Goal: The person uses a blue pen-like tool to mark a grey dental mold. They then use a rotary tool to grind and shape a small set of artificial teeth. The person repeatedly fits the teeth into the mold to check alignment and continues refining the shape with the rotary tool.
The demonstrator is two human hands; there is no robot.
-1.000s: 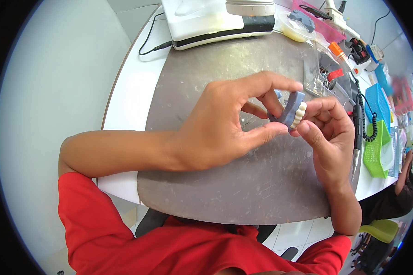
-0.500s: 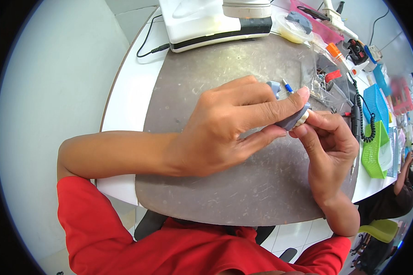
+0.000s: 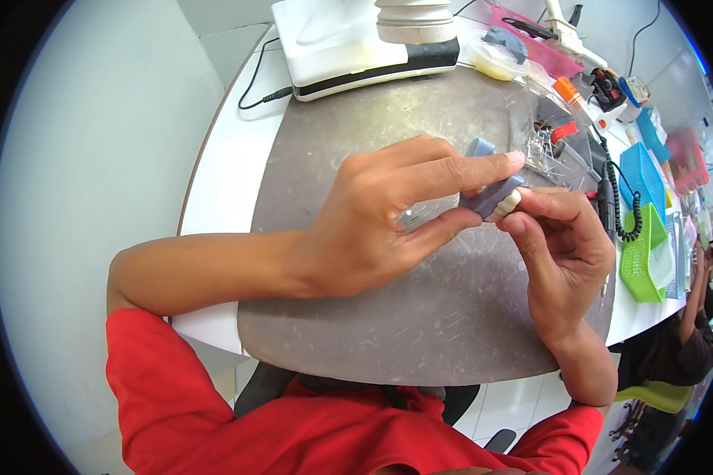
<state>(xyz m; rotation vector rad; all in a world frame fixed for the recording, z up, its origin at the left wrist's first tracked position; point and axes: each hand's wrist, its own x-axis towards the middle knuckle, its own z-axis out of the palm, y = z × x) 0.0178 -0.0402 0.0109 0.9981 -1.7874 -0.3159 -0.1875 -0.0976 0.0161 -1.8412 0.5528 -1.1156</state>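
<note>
Between the thumb and fingers of my left hand [image 3: 396, 210] is a grey dental model [image 3: 493, 195], raised over the brown work mat. A short row of white artificial teeth [image 3: 503, 207] runs along the model's edge, facing my right hand [image 3: 566, 253]. That hand pinches the end of the row with thumb and index finger, its other fingers curled in. Beyond my left index finger shows a grey-blue piece [image 3: 481, 148]; whether it belongs to the same model I cannot tell.
A white machine with a black band [image 3: 372, 67] stands at the far edge, under a pale ribbed hose nozzle [image 3: 416, 22]. Far right lie a clear box of small metal tools [image 3: 548, 154], a handpiece with coiled cord [image 3: 610, 190] and green [image 3: 642, 257] and blue baskets [image 3: 642, 174]. Another person [image 3: 677, 348] sits off right.
Both hands have shifted slightly left with the dental model. It has turned a little, so more of the white teeth shows. A small blue-ended item behind the fingers is no longer visible.
</note>
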